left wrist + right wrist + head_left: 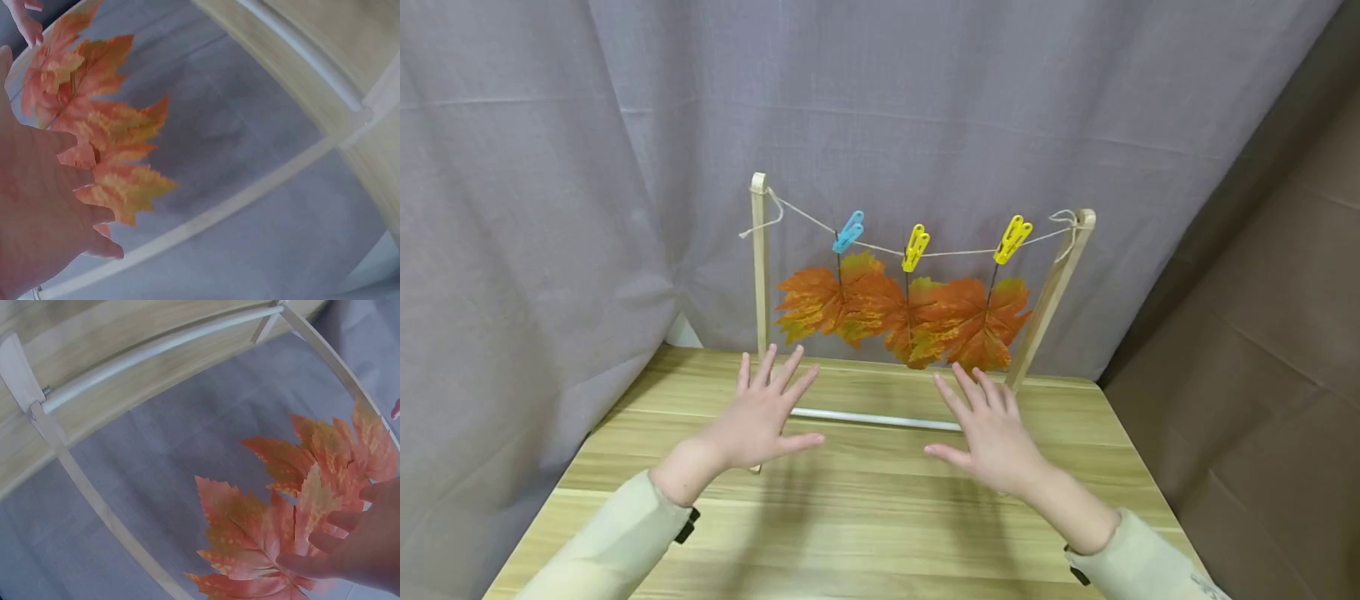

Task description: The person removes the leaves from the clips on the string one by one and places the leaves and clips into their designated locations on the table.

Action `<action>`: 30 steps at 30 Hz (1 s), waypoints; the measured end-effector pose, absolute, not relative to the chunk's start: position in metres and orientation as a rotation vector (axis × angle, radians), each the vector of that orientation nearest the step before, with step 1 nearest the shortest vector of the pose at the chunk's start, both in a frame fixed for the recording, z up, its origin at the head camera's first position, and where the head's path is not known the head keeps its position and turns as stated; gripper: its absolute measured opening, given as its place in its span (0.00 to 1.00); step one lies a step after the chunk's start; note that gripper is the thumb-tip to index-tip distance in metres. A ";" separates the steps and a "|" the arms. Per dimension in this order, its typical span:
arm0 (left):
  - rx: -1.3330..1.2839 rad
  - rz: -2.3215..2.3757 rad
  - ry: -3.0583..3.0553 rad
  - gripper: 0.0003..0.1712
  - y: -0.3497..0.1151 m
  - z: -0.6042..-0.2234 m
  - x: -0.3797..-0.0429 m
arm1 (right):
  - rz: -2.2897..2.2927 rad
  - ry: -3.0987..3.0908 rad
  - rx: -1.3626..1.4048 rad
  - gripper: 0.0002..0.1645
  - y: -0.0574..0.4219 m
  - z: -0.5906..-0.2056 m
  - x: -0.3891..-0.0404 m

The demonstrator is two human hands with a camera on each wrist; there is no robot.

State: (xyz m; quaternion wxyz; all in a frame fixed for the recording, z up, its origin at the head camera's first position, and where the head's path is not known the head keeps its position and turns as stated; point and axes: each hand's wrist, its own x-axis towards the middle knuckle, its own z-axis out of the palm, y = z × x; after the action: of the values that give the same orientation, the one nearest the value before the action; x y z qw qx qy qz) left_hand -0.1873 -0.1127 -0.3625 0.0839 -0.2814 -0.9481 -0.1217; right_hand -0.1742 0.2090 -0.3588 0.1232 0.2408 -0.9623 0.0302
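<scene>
Three orange and yellow maple leaves (988,321) hang by their stems from a string (955,252) tied between two wooden posts. A blue clothespin (849,232) clips the left leaf; a yellow clothespin (915,248) clips the middle one and another yellow clothespin (1013,240) the right one. My left hand (756,421) is held over the table in front of the left post, fingers spread and holding nothing. My right hand (996,437) is likewise spread, below the right leaf and near the right post. In both wrist views the leaves (112,131) appear beyond the fingers.
The left wooden post (761,275) and right wooden post (1051,300) are joined low down by a white rod (876,419). This frame stands on a wood-grain table (865,533). Grey curtain (925,100) hangs behind, with a darker brownish cloth (1262,333) at the right.
</scene>
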 end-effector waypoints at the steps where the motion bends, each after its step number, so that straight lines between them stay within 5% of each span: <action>1: -0.832 -0.372 -2.827 0.51 -0.114 -0.361 -0.189 | 0.079 -2.800 0.707 0.54 0.209 -0.357 -0.175; 30: -0.704 -0.606 -2.880 0.47 -0.130 -0.297 -0.229 | 0.038 -2.710 0.749 0.55 0.204 -0.316 -0.190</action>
State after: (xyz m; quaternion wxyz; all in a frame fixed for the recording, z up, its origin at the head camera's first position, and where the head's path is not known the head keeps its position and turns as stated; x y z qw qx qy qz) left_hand -0.2286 -0.1299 -0.2972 0.0578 -0.2321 -0.9502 -0.1999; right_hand -0.1903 0.2035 -0.3157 0.1642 0.2627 -0.9507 0.0135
